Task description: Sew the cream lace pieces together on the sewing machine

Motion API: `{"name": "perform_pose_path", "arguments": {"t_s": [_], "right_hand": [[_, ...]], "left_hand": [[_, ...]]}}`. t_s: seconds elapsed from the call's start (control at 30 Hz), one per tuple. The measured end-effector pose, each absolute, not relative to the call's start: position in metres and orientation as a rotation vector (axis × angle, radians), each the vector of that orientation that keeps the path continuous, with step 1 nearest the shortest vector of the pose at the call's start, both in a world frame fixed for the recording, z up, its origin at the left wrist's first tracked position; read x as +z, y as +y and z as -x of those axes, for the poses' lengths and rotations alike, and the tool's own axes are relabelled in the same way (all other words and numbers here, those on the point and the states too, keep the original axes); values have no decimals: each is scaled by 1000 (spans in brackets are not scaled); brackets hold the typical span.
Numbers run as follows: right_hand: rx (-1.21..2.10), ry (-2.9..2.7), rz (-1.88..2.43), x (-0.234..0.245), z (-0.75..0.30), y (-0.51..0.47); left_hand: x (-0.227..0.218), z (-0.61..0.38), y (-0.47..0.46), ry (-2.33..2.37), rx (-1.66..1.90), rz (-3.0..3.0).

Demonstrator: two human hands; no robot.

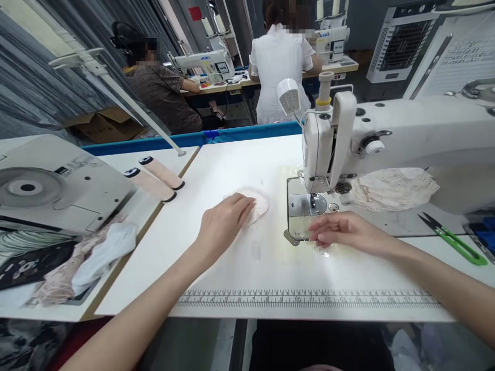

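My left hand point(225, 222) is over a small, pale pinkish fabric piece point(261, 202) on the white table, left of the sewing machine. Its fingers are together and bent down onto the fabric, their tips partly hidden. Just in front of the machine's needle plate point(299, 205) hovers my right hand point(346, 232), fingers loosely bent and slightly apart, with nothing seen in it. The white sewing machine point(406, 126) stands at the right, its presser foot point(313, 200) above the metal plate. Something clear and shiny shows below my right fingers.
Cream lace fabric point(394, 189) lies under the machine arm, near green-handled scissors point(452, 239). Two peach thread cones point(150, 184) lie at left, by another machine point(50, 180) and heaped cloth point(104, 257). A printed ruler point(297, 298) runs along the front edge. Two people point(280, 67) sit beyond.
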State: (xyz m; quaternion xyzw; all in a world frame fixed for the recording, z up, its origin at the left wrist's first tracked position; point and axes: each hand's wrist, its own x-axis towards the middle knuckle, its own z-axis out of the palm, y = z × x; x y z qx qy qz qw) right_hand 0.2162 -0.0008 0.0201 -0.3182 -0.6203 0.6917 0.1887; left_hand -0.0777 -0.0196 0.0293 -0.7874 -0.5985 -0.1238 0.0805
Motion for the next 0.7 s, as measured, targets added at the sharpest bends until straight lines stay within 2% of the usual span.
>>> {"name": "perform_pose_path", "arguments": {"t_s": [0.27, 0.4, 0.7], "right_hand": [[1809, -1827, 914, 24, -214, -6], [1777, -1848, 938, 24, -214, -6], [1745, -1918, 1050, 24, -214, -6]], "left_hand": [[-1, 93, -12, -1874, -316, 2447], [2, 122, -1, -1842, -264, 2584], [-4, 119, 6, -2036, -446, 2294]]}}
